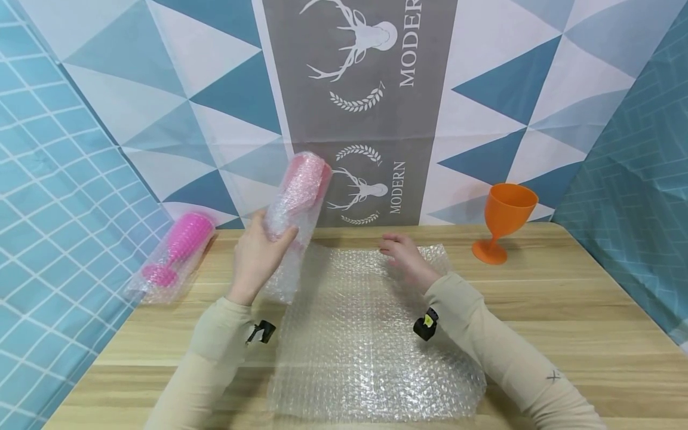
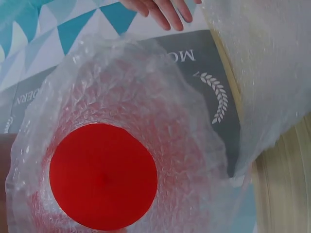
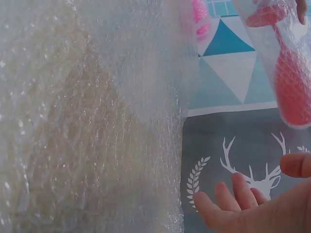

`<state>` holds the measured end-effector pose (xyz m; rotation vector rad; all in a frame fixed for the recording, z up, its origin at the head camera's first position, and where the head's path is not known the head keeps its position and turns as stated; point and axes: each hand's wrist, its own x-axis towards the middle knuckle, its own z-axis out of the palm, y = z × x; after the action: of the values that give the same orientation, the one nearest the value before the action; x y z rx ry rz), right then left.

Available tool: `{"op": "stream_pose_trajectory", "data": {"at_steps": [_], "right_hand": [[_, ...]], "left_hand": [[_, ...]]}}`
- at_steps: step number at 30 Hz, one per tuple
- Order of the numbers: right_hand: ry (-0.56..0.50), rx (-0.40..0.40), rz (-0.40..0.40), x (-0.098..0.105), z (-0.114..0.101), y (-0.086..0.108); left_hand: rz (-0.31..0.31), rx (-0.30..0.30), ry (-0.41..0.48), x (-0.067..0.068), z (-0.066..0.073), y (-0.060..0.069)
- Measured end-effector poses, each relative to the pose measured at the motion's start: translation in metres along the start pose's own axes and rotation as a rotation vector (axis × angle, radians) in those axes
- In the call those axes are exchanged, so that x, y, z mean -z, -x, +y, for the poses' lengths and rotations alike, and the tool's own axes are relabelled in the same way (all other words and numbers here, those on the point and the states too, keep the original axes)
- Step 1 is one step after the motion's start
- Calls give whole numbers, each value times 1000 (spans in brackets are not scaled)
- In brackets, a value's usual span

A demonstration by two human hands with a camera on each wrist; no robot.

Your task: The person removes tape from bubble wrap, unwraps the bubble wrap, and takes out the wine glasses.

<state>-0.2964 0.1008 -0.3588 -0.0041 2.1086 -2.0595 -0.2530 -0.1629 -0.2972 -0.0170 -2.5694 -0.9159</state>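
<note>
A red goblet (image 1: 304,179) rolled in bubble wrap is gripped by my left hand (image 1: 257,255) and held tilted above the table. Its round red base (image 2: 103,176) faces the left wrist camera through the open end of the wrap. My right hand (image 1: 407,258) is over the far edge of a flat bubble wrap sheet (image 1: 371,334), fingers loosely bent and holding nothing. In the right wrist view the wrapped red goblet (image 3: 294,87) shows stem and bowl beyond the right hand (image 3: 252,208).
A pink goblet (image 1: 185,239) wrapped in bubble wrap lies at the table's left edge. An orange goblet (image 1: 507,209), unwrapped, stands upright at the back right of the wooden table (image 1: 580,334). Patterned cloth (image 1: 215,71) hangs behind the table.
</note>
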Motion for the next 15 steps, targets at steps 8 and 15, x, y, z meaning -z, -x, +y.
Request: {"op": "stream_pose_trajectory", "data": {"at_steps": [8, 15], "right_hand": [[-16, -41, 15, -3, 1, 0], [-17, -39, 7, -5, 2, 2]], "left_hand": [[-72, 32, 43, -5, 7, 0], [-108, 45, 109, -9, 17, 1]]}}
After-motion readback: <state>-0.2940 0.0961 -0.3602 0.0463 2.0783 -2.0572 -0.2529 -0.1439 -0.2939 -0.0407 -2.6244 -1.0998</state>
